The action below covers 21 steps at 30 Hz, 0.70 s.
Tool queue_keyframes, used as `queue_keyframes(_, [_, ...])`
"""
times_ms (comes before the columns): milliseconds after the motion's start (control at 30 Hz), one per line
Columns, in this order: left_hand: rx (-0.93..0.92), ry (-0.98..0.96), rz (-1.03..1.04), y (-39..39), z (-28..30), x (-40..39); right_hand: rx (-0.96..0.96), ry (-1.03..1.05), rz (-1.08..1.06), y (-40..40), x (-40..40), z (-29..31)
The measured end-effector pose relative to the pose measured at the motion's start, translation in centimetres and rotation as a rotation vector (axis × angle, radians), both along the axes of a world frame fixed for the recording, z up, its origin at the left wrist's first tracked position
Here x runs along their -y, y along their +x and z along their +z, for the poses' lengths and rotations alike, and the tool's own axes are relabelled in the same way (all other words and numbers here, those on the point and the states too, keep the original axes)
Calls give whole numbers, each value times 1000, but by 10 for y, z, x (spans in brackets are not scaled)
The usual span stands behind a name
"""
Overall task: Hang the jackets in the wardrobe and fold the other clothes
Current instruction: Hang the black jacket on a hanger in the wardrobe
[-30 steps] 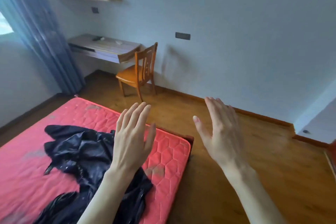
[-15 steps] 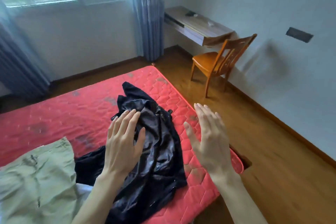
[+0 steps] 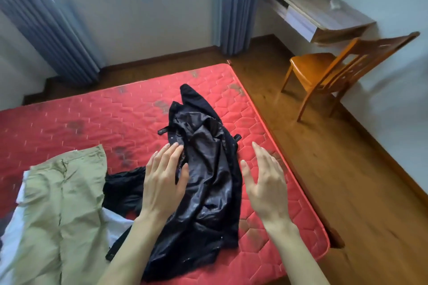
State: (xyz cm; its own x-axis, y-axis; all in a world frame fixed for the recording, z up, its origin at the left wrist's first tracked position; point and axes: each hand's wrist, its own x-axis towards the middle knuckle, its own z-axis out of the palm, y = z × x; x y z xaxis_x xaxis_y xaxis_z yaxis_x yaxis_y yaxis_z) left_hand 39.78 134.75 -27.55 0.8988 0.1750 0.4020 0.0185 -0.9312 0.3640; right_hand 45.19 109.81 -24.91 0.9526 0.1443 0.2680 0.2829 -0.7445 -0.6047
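Observation:
A crumpled black jacket with a shiny lining lies on the red mattress, near its right edge. My left hand hovers over the jacket's left side, fingers straight and together. My right hand is held open just right of the jacket, above the mattress, palm turned toward it. Neither hand holds anything. Khaki trousers lie at the near left, on top of a white garment that shows at their edges.
A wooden chair stands on the wood floor to the right of the bed, under a wall-mounted desk. Blue curtains hang along the far wall. Bare floor runs along the mattress's right edge.
The view has swung left and down from the wall and chair onto the bed. The trousers have come into sight. Both hands stay open and now sit over and beside the jacket.

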Motion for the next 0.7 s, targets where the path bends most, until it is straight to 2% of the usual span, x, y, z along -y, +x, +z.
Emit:
queue_keyframes(133, [-27,-52,48,12,-25,-8,-91,24,-4,17,-15,-28])
queue_keyframes(333, [-52,-136,63,21,-94,-22,-201,26,-74,29,-30,-96])
queue_keyframes(700, [-205,-221,-130,60,-269,-9,-398,29,-293,46,-28,-299])
